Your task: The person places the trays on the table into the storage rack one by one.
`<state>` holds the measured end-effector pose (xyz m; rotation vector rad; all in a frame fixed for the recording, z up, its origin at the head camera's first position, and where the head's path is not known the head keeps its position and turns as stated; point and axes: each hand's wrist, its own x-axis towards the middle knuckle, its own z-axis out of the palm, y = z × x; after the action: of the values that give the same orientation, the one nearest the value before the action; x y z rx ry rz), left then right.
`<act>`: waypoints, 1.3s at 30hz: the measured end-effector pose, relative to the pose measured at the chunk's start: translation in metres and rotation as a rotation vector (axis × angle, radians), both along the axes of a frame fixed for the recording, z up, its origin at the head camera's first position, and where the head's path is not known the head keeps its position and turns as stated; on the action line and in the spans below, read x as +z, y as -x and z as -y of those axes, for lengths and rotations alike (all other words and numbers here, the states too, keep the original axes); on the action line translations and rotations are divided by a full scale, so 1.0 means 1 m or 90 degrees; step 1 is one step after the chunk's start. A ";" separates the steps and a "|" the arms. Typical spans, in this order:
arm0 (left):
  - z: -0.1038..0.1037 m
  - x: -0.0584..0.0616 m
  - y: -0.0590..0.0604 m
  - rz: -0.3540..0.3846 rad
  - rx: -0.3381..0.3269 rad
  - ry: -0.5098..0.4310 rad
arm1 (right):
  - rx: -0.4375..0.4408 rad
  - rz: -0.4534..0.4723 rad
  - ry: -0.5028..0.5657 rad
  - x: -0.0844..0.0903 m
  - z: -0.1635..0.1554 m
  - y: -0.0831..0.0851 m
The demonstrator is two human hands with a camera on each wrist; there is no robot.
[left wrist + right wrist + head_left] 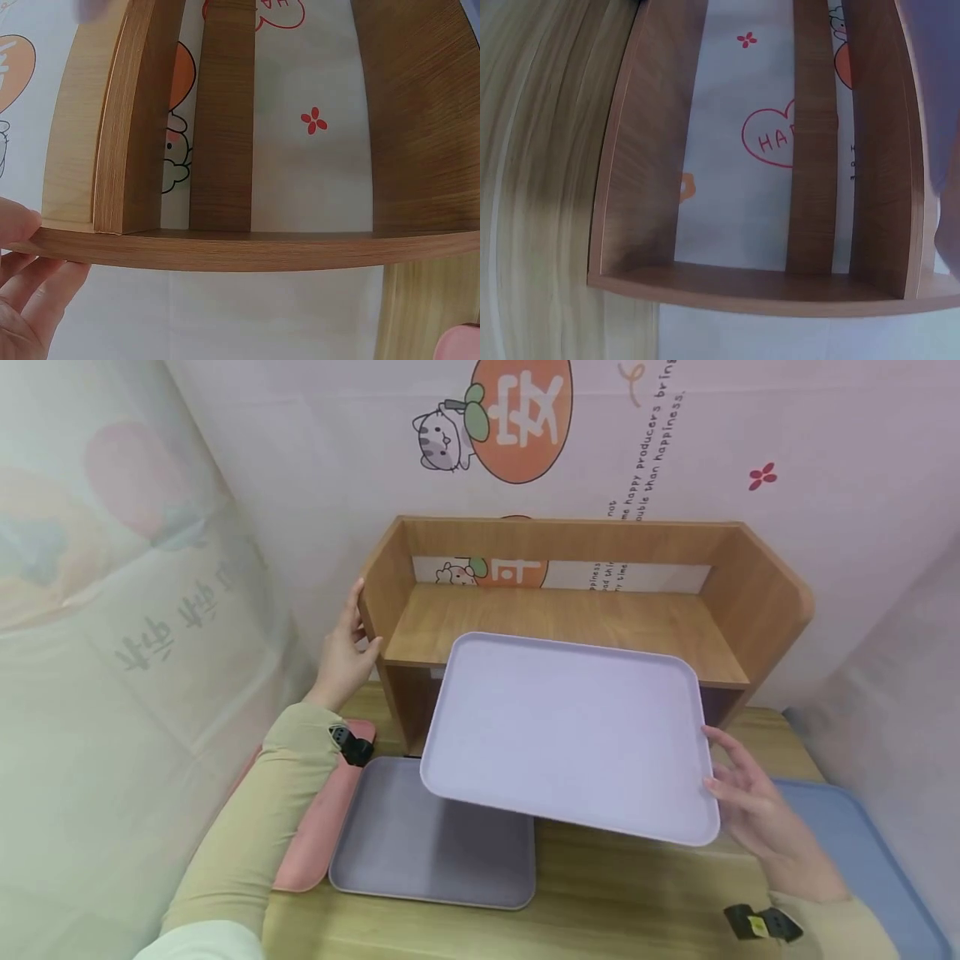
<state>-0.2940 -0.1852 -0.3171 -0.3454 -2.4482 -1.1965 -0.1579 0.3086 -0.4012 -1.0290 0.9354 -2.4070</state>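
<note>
Lilac plastic catches the eye first from the head camera: a lilac tray (570, 735) held up above the wooden table (622, 893), tilted, its far edge over the front of the wooden shelf unit (570, 610) that stands at the back of the table. The right hand (757, 810) holds this tray at its right edge, fingers spread along the rim with the thumb side hidden under it. The left hand (347, 647) rests on the left side panel of the shelf unit, fingers straight up along the outside and thumb hooked over the front edge. Below the raised tray a grey tray (420, 843) lies flat on the table, and just to its left a pink tray (322, 827) lies partly under the left sleeve (255, 827); a blue tray (862, 852) lies at the right, behind the right hand. In the left wrist view the shelf unit (225, 247) fills the picture, and the left hand (22, 285) sits at the lower left with its thumb on the near board and relaxed fingers beneath it. In the right wrist view the shelf unit (765, 281) appears again beside the table (540, 187), with a strip of the lilac tray (934, 90) at the right edge; the hand itself barely shows here.
</note>
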 end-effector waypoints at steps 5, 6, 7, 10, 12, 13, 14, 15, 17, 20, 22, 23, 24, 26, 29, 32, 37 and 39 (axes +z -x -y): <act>0.000 -0.001 -0.001 -0.005 0.003 0.011 | -0.029 0.036 0.013 0.002 0.006 0.005; 0.000 -0.001 -0.001 -0.005 0.003 0.012 | -0.034 0.045 0.018 0.003 0.007 0.006; 0.000 -0.001 -0.001 -0.002 0.004 0.012 | -0.041 0.050 0.020 0.004 0.008 0.007; 0.000 -0.001 -0.002 0.001 0.005 0.013 | -0.059 0.065 0.027 0.008 0.010 0.009; 0.000 -0.001 -0.001 -0.001 0.003 0.010 | -0.075 0.073 0.031 0.010 0.012 0.010; 0.000 -0.001 0.000 0.000 0.003 0.009 | -0.085 0.077 0.029 0.012 0.013 0.011; 0.000 0.000 0.000 -0.001 0.003 0.009 | -0.095 0.083 0.029 0.013 0.014 0.011; -0.001 0.000 0.000 -0.002 0.002 0.009 | -0.107 0.092 0.027 0.015 0.014 0.011; -0.001 0.001 0.000 -0.005 0.001 0.009 | -0.138 0.110 0.012 0.018 0.017 0.011; -0.001 0.000 0.000 -0.007 0.003 0.006 | -0.185 0.139 -0.020 0.023 0.021 0.011; 0.000 0.000 -0.001 -0.006 0.005 0.002 | -0.219 0.156 -0.045 0.027 0.026 0.012; 0.000 -0.001 -0.001 -0.005 0.006 -0.002 | -0.234 0.164 -0.053 0.028 0.029 0.012; 0.000 -0.001 -0.002 -0.005 0.006 -0.005 | -0.251 0.173 -0.060 0.029 0.032 0.013; 0.001 -0.001 -0.002 -0.003 0.008 -0.010 | -0.284 0.188 -0.068 0.033 0.039 0.014; 0.002 -0.002 -0.002 -0.004 0.008 -0.014 | -0.321 0.220 -0.062 0.037 0.052 0.016; 0.001 -0.002 -0.003 -0.006 0.007 -0.012 | -0.342 0.255 -0.040 0.042 0.064 0.017; -0.001 -0.002 -0.002 -0.006 0.006 -0.005 | -0.375 0.291 -0.029 0.046 0.082 0.017; -0.003 -0.001 -0.002 -0.003 0.005 -0.004 | -0.390 0.302 -0.045 0.047 0.089 0.016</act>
<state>-0.2918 -0.1826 -0.3181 -0.3357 -2.4391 -1.1972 -0.1740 0.2200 -0.3545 -0.1095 1.2634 -2.8715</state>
